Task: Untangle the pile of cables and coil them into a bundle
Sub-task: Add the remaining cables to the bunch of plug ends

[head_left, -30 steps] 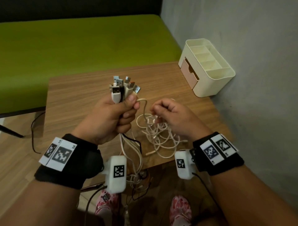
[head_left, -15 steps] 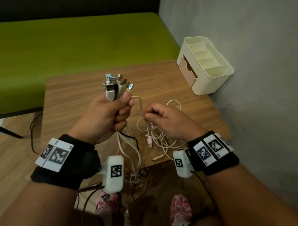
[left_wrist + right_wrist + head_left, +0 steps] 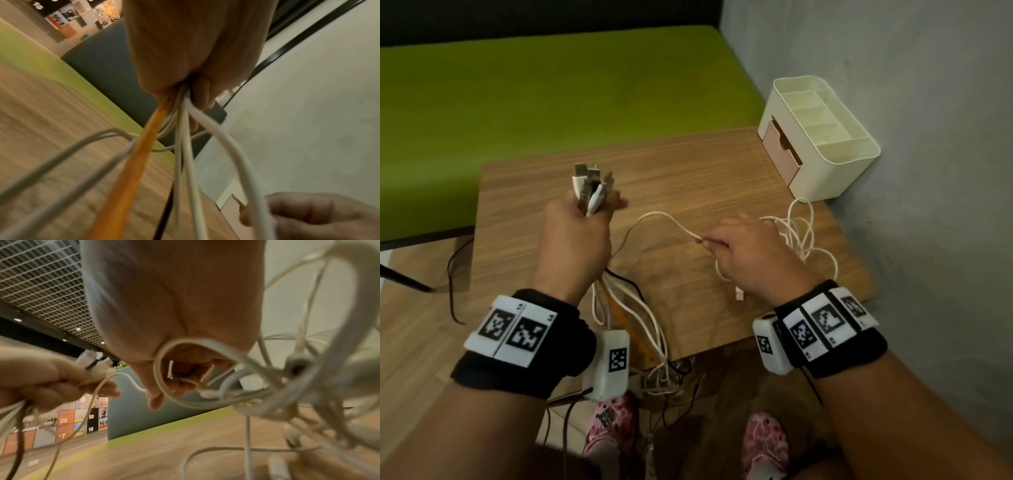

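Wood-grain table top (image 3: 688, 164), matt. Cables (image 3: 796, 236) in smooth white plastic sheath, one orange (image 3: 131, 164), one black; plug tips (image 3: 592, 173) bare metal, dull shine. Cream organizer (image 3: 835, 171) smooth plastic. Wristbands (image 3: 524, 359) black cloth. Wall (image 3: 928, 102) rough grey.

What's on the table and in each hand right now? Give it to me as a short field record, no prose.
left hand: grips a bunch of cables, plugs pointing up
bunch colours: white, one orange, one black
right hand: pinches a white cable that arcs over to the left hand
loose loops: white, on the table by the right hand
hanging ends: trail off the near table edge
organiser: far right corner, at the wall
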The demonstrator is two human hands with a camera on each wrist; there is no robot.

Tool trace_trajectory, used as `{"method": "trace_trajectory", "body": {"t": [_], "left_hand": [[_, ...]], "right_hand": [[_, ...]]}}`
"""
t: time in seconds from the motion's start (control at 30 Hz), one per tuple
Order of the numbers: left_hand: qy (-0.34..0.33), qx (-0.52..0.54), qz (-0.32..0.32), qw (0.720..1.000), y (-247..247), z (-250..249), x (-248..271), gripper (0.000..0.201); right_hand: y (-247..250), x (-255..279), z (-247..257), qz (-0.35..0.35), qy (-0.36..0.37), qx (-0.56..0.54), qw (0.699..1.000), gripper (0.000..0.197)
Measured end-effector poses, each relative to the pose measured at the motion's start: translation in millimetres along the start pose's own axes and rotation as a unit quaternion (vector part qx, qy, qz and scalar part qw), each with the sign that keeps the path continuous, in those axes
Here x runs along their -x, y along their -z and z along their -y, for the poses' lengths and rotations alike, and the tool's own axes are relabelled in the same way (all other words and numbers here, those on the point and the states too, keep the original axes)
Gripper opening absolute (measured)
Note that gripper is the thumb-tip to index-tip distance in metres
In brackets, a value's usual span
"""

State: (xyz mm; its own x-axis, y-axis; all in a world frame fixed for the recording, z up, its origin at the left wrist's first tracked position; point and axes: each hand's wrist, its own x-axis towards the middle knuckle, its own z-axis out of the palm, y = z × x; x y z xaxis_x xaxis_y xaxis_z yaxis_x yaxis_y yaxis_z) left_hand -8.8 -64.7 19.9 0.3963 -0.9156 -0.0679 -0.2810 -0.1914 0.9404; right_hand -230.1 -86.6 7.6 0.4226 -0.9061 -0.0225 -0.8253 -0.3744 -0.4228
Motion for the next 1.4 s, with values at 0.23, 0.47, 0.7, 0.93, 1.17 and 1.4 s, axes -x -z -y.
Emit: {"method": "trace_trajectory", "body": {"t": [0.23, 0.47, 0.7, 0.93, 1.17, 1.4], "left_hand": [[-0.072, 0.093, 0.074, 0.99, -25.5, -27.5, 28.9, 0.015], [-0.092, -0.015, 0.172, 0.981, -49.0, -16.6, 37.2, 0.017], [-0.138, -0.223, 0.158, 0.952, -44.1, -18.4, 33.8, 0.025], [0.012, 0.08, 0.216, 0.973, -24.5, -27.7, 24.7, 0.027], [0.053, 0.297, 0.243, 0.922, 1.4, -34.6, 19.8, 0.025], [0.055, 0.147, 0.197, 0.968, -6.5, -13.2, 9.0, 0.028]], "right_hand": [[-0.4, -1.5, 5.2, 0.016, -0.013, 0.097, 0.995, 0.029], [0.2, -0.6, 12.8, -0.038, 0.038, 0.047, 0.997, 0.024], [7.3, 7.4, 11.8, -0.089, 0.069, -0.036, 0.993, 0.017], [16.0, 5.5, -20.6, -0.135, 0.068, -0.063, 0.987, 0.027], [14.3, -3.1, -33.5, -0.142, -0.059, -0.168, 0.974, 0.016], [27.0, 4.4, -32.9, -0.165, -0.167, -0.346, 0.908, 0.014]]}}
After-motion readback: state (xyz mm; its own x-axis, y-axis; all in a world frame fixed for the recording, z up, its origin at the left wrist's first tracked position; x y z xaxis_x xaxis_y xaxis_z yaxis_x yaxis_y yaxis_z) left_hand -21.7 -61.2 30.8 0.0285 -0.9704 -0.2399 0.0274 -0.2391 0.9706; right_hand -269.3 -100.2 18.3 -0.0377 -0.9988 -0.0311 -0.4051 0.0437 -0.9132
